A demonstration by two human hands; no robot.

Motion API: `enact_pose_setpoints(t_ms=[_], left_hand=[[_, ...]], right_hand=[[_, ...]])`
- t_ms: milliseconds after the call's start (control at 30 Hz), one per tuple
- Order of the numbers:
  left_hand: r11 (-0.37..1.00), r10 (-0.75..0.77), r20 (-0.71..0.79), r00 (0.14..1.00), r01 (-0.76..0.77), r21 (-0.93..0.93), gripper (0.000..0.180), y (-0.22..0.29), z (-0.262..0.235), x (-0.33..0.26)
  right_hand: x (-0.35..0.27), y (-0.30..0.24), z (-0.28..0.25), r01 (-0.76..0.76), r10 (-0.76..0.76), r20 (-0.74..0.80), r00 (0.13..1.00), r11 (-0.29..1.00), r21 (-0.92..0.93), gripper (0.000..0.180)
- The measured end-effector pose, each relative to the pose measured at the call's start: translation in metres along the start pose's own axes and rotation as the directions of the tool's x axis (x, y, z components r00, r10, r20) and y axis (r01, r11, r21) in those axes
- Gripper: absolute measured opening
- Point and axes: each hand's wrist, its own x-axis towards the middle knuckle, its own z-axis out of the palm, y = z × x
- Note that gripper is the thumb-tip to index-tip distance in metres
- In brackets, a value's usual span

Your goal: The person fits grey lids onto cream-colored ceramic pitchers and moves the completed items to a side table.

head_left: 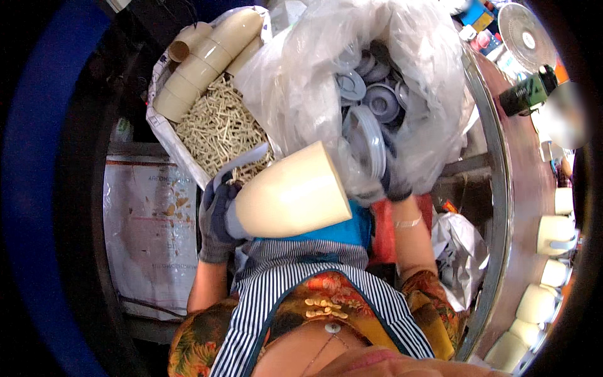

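My left hand [217,217], in a dark grey glove, is closed round the grey end of a cream tapered plastic cup [292,191]. The cup lies tilted across my lap, its wide end toward the upper right. A thin grey curved strip [248,156] sticks up beside that hand. Inside a large translucent plastic bag [295,81], my right hand [396,182], also gloved, grips a few clear round plastic lids [364,141] at their right edge; most of its fingers are hidden behind them. Grey and bluish round plastic parts [382,102] fill the bag beyond.
Left of the bag, a white sack [182,154] holds many small beige sticks [220,119] and long stacked cream cups [210,60]. Cream cups with grey handles [554,234] line the curved table [521,182] at right, below a dark bottle [527,93] and fan [526,38].
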Motion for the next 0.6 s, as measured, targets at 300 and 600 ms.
enact_pose_setpoints(t_ms=[300, 600], left_hand=[[0.926, -0.169, 0.317, 0.933, 0.261, -0.273, 0.033, -0.005, 0.012, -0.022], [0.986, -0.021, 0.382, 0.924, 0.081, -0.144, 0.035, 0.021, 0.019, -0.053]], right_hand=[[-0.140, -0.100, 0.019, 0.306, -0.320, 0.007, 0.947, 0.901, -0.308, 0.056], [-0.184, -0.114, 0.015, 0.382, -0.397, 0.016, 0.918, 0.871, -0.309, 0.056]])
